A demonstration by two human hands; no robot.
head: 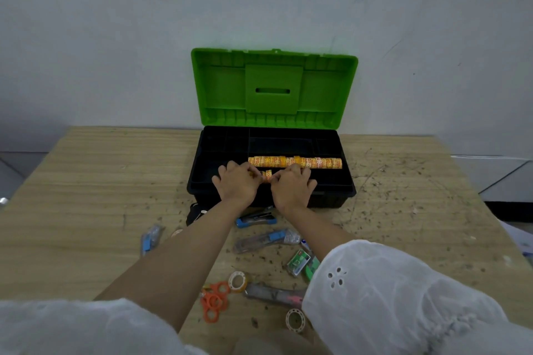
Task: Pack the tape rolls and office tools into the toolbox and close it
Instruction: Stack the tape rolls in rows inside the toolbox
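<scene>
A black toolbox [199, 170] stands open at the table's far edge, its green lid [274, 86] upright against the wall. Inside, a row of orange-yellow tape rolls [305, 162] lies along the tray. My left hand [238, 183] and my right hand [292, 189] are side by side over the tray's front compartment, both pinching small orange tape rolls [268, 175] between them. On the table nearer me lie a blue stapler [256, 220], two clear utility knives [265, 241], a staple box [300, 262], orange scissors [215, 301] and two clear tape rolls [238, 281].
The wooden table [86, 181] is scuffed and speckled on its right side. A black object [193, 213] sits by the box's front left corner, partly behind my left arm. Another blue-and-clear cutter [150, 239] lies at left. A grey tool [274, 294] rests by the scissors.
</scene>
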